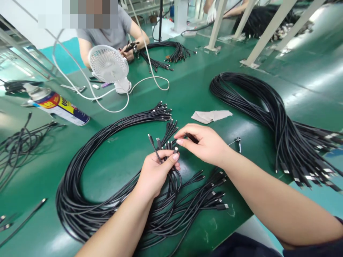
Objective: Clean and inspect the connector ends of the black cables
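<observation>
Several black cable ends (158,143) are sitting in the left hand (158,171), connectors (150,137) pointing forward

The left hand is gripping the cable ends between thumb and curled fingers, over the green table (184,89); their long axes are fanning slightly, the leftmost leaning to the left; the right hand (202,142) is holding a dark slender item (192,138), half closed, its thumb and index fingertip lying near the connectors; a black cable bundle (70,185) is bowing leftward on the table, both ends pointing right

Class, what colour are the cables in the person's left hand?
The cables in the left hand are black, seen best in the head view.
</observation>
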`<state>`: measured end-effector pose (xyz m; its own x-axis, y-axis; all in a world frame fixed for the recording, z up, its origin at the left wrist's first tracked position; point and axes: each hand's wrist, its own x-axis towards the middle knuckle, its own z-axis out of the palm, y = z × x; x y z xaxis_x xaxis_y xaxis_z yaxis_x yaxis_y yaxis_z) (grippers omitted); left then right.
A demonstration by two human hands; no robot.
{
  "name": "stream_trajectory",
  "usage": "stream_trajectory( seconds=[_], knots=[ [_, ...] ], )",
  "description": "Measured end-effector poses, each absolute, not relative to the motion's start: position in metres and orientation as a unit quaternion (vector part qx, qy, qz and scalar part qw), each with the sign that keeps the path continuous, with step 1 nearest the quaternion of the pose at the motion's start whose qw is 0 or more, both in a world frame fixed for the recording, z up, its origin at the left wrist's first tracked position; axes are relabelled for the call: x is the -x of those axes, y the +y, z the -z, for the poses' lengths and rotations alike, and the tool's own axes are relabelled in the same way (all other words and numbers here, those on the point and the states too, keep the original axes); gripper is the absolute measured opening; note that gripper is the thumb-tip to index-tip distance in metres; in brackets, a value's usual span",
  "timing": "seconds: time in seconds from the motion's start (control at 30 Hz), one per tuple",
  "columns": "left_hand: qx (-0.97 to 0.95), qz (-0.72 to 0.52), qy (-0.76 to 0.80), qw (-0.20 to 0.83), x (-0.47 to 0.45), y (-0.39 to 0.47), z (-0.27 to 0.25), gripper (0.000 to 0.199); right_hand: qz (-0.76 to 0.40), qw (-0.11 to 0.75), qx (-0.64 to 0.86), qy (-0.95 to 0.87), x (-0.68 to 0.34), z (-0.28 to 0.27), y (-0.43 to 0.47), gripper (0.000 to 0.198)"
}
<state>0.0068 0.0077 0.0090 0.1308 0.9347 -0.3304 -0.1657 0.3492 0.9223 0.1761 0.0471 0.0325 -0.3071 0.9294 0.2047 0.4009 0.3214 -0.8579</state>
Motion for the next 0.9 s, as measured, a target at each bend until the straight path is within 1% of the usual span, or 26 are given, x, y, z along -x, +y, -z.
stream_trajectory(
  seconds=[0.03, 0.17, 0.33, 0.5, 0.73, 0.9],
  knots=[
    [-0.384, -0.422, 0.501, 0.65, -0.007, 0.008, -0.009, 0.02, -0.374, 0.364, 0.452, -0.724, -0.175, -0.031, 0.048, 0.009],
    [-0.394, -0.42, 0.496, 0.649, -0.008, 0.007, -0.008, 0.026, -0.446, 0.34, 0.425, -0.711, -0.173, -0.027, 0.049, 0.016],
    [-0.388, -0.42, 0.476, 0.668, -0.01, 0.005, -0.006, 0.034, -0.494, 0.335, 0.426, -0.68, -0.175, -0.03, 0.049, 0.013],
    [-0.384, -0.423, 0.457, 0.682, -0.011, 0.006, -0.007, 0.034, -0.509, 0.33, 0.42, -0.675, -0.178, -0.032, 0.05, 0.014],
    [-0.389, -0.422, 0.419, 0.704, -0.012, 0.004, -0.009, 0.034, -0.521, 0.324, 0.374, -0.696, -0.178, -0.031, 0.045, 0.015],
    [-0.351, -0.446, 0.436, 0.698, -0.015, 0.003, -0.015, 0.029, -0.513, 0.353, 0.379, -0.685, -0.175, -0.038, 0.041, 0.017]
  ],
)
